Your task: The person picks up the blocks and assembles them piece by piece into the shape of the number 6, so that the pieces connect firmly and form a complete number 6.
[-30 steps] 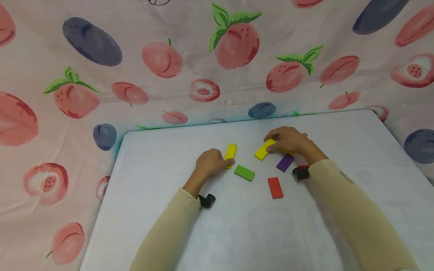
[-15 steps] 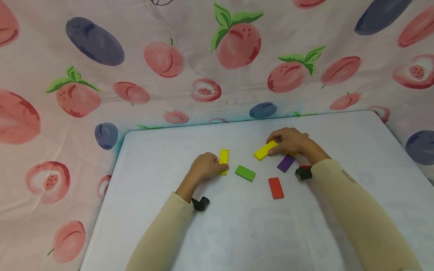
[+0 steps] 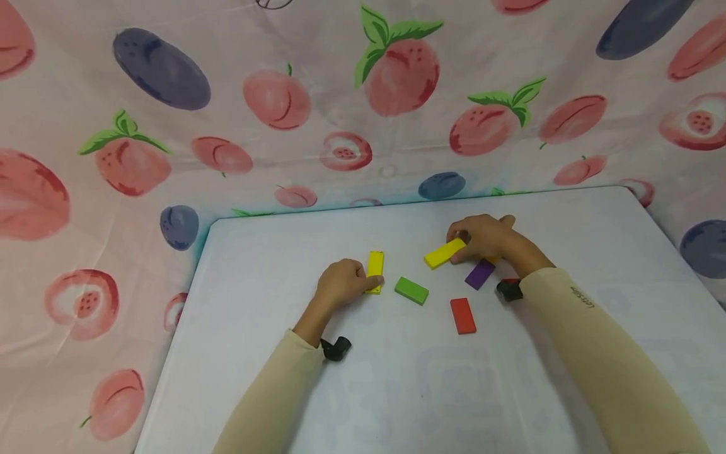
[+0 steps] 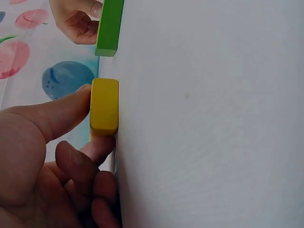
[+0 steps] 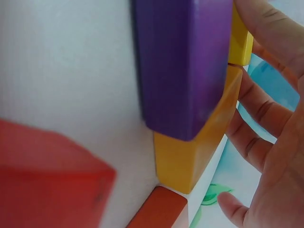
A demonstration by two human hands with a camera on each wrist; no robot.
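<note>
My left hand pinches a yellow block between thumb and finger as it lies on the white table. In the left wrist view the thumb sits on one long side of that yellow block, with a fingertip at its other side. My right hand grips a second yellow block, thumb on its near side and fingers behind. An orange block lies end-on to this one under the right hand, mostly covered in the head view. Close beside it is a purple block.
A green block lies between the hands, and a red block lies nearer me. Another red block is mostly hidden by the right wrist camera. Peach-patterned cloth hangs behind the white table.
My left hand has drawn its yellow block left and slightly toward me, turning it straighter. My right hand has turned its yellow block a little, with the thumb lifting slightly outward at the end.
</note>
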